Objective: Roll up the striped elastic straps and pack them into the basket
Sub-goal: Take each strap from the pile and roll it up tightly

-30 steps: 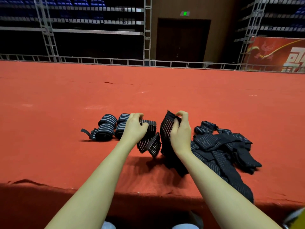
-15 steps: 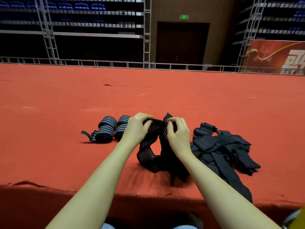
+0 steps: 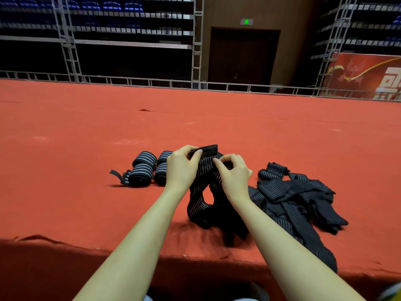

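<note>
A black striped elastic strap is pinched at its top end by the left hand and right hand, its tail partly hidden behind the right forearm. 2 rolled straps lie left; a loose strap pile lies right on the red carpeted platform.
</note>
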`<move>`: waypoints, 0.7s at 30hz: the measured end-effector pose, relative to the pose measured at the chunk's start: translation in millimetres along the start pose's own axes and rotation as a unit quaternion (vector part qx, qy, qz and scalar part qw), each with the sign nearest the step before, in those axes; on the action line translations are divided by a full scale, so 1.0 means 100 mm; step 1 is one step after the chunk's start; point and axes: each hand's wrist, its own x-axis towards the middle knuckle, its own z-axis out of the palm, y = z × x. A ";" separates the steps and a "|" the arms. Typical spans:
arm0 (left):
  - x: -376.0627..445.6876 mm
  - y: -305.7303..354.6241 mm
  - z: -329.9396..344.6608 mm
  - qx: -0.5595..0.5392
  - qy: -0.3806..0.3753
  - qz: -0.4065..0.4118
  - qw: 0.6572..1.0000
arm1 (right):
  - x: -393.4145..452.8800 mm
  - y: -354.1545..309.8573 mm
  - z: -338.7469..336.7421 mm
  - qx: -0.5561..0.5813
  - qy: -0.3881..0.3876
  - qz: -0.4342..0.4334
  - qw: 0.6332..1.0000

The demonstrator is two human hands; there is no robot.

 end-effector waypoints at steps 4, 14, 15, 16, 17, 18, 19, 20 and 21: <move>0.03 -0.04 0.00 0.016 0.033 -0.014 0.999 | -0.03 0.08 0.02 -0.017 -0.006 -0.018 1.000; 0.03 -0.13 -0.05 0.018 0.102 -0.003 0.995 | -0.04 0.13 -0.06 0.028 0.003 -0.006 1.000; 0.03 -0.12 -0.05 0.034 0.111 0.014 0.993 | -0.03 0.09 -0.07 0.049 0.008 -0.007 0.999; 0.02 -0.10 -0.04 0.050 0.123 0.032 0.991 | -0.01 0.04 -0.09 0.071 0.014 0.002 0.997; 0.01 -0.08 -0.04 0.062 0.136 0.054 0.987 | 0.02 0.00 -0.10 0.090 0.024 0.015 0.996; 0.01 -0.04 -0.03 0.072 0.150 0.081 0.983 | 0.05 -0.04 -0.11 0.104 0.037 0.021 0.994; 0.01 -0.01 -0.02 0.080 0.162 0.106 0.978 | 0.09 -0.07 -0.12 0.112 0.051 0.022 0.992; 0.02 0.03 -0.01 0.087 0.170 0.126 0.974 | 0.12 -0.10 -0.12 0.120 0.063 0.019 0.991; 0.03 0.07 0.00 0.093 0.174 0.140 0.970 | 0.16 -0.12 -0.12 0.129 0.071 0.018 0.989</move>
